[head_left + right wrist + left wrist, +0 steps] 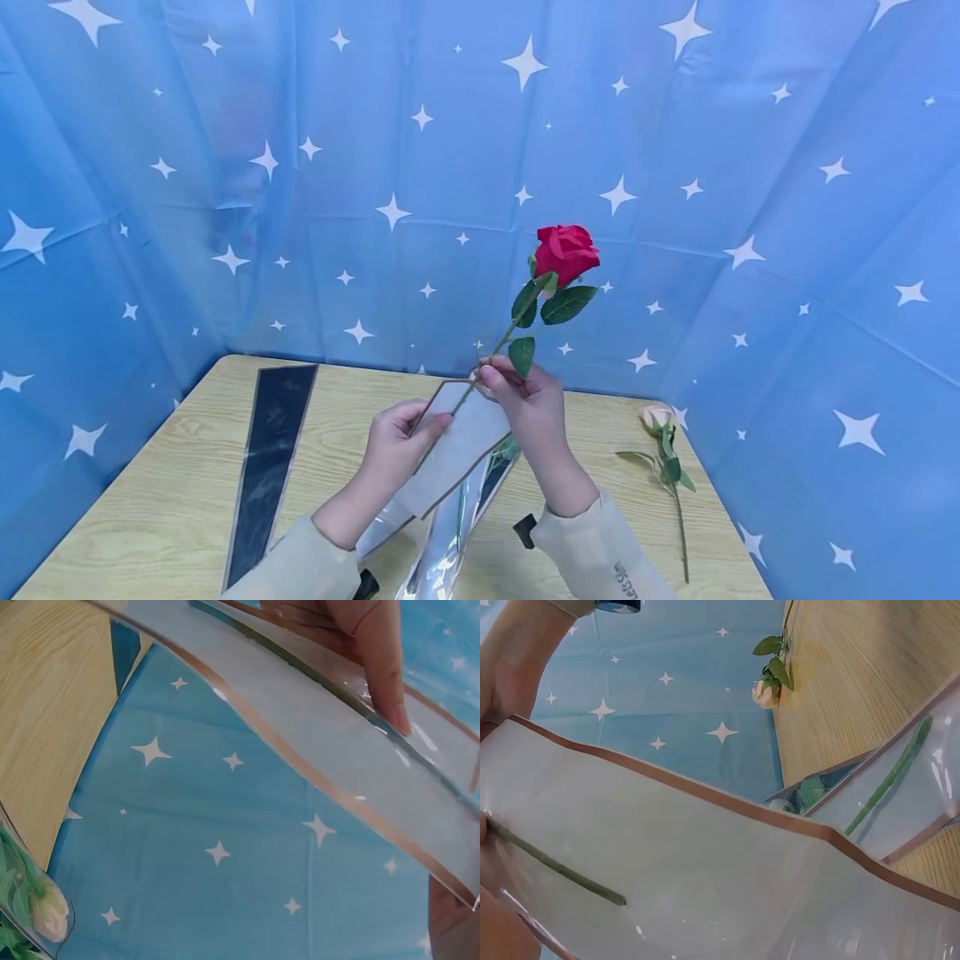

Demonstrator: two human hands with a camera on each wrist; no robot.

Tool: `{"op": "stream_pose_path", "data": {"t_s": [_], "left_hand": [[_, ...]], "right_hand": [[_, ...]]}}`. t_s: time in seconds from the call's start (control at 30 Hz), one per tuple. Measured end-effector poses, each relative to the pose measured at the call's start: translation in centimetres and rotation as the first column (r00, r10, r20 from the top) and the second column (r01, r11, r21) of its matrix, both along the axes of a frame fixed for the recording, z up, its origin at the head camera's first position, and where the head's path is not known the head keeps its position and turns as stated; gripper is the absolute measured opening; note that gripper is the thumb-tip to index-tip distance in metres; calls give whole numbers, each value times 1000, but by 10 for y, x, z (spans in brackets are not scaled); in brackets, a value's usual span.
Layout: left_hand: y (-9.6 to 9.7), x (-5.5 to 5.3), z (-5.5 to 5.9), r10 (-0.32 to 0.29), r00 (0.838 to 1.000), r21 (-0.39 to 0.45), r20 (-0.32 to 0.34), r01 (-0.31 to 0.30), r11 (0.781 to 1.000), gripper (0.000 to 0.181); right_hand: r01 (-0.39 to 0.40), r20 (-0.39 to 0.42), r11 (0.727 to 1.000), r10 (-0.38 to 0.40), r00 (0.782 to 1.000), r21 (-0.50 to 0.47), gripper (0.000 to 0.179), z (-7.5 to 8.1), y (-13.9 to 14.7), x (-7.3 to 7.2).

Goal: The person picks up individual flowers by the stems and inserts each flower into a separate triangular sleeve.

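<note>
A red rose [567, 254] with green leaves leans up to the right, its lower stem [562, 870] inside a flower sleeve [468, 442] that has a white back, a clear front and a brown border. My left hand [399, 437] grips the sleeve by its left edge, thumb on the front over the stem. Near the sleeve's mouth, my right hand [534, 408] pinches the stem between thumb and fingers, just below the leaves. The stem's cut end shows through the film in the left wrist view.
A wrapped flower [450, 542] in a shiny clear sleeve lies on the wooden table [600, 467] under my hands; its pale bloom [49, 915] shows in the right wrist view. A dark flat sleeve [273, 467] lies at left. A pale pink rose [656, 418] lies at right. Behind hangs a blue starred curtain [450, 167].
</note>
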State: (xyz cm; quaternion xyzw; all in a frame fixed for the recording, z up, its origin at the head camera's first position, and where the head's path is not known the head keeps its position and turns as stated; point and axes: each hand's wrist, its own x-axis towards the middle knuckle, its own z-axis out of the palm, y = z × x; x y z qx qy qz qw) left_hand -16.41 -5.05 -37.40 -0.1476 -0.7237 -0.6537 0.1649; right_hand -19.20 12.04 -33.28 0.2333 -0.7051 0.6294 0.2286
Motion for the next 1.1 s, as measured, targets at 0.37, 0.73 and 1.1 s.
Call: {"op": "stream_pose_path", "data": {"t_s": [0.37, 0.73, 1.1], "left_hand": [[1, 0, -1, 2, 1000, 26, -13, -2, 1000, 6], [3, 1, -3, -32, 999, 29, -18, 33, 999, 8], [5, 2, -4, -7, 1000, 13, 6, 7, 1000, 10]], "right_hand": [[56, -39, 994, -60, 997, -97, 14, 5, 2, 1], [29, -46, 999, -31, 998, -38, 5, 0, -2, 0], [23, -104, 999, -27, 994, -39, 8, -1, -3, -2]]}}
